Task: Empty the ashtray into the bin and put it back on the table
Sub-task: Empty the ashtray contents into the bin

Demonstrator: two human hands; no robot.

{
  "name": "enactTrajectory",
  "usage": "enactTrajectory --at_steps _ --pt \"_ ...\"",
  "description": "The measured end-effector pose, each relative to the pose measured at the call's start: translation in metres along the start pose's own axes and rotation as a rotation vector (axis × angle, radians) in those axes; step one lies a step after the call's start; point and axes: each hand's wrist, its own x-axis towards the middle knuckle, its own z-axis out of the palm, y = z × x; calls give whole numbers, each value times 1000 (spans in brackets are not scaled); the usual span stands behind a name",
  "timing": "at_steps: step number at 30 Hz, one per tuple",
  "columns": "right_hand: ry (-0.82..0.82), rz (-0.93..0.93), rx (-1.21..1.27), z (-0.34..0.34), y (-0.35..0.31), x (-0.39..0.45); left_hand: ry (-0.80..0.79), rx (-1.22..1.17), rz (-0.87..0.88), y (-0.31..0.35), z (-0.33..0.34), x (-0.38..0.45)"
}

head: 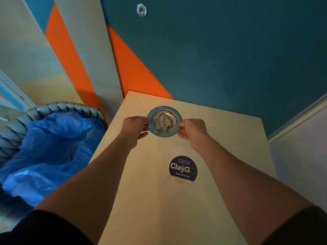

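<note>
Left hand (135, 127) and right hand (192, 131), each pinching an opposite edge of the rim of a round metal ashtray (164, 121), thumbs on top and fingers curled beneath. The ashtray sits level between the hands over the far part of a pale wooden table (221, 138); whether it rests on the surface or is just clear of it cannot be told. A heap of grey ash (163, 122) fills its bowl. Nearer the viewer, a round purple "ClayGo" sticker (183, 168) lies on the tabletop. Left of the table stands a grey woven bin (70, 105) lined with a blue plastic bag (51, 147).
</note>
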Motion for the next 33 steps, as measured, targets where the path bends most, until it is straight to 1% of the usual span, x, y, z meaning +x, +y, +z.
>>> enactTrajectory --at_steps 13,21,27,33 --pt "-148 5 -76 154 11 -23 136 -53 -8 -4 -151 30" --pt "-227 10 -158 245 30 -23 233 -63 -35 -25 -233 57" --pt "-275 24 -246 297 47 -14 284 -96 -58 -44 -277 79" --pt "-329 -42 -333 339 66 0 363 -126 -91 -59 -309 105"
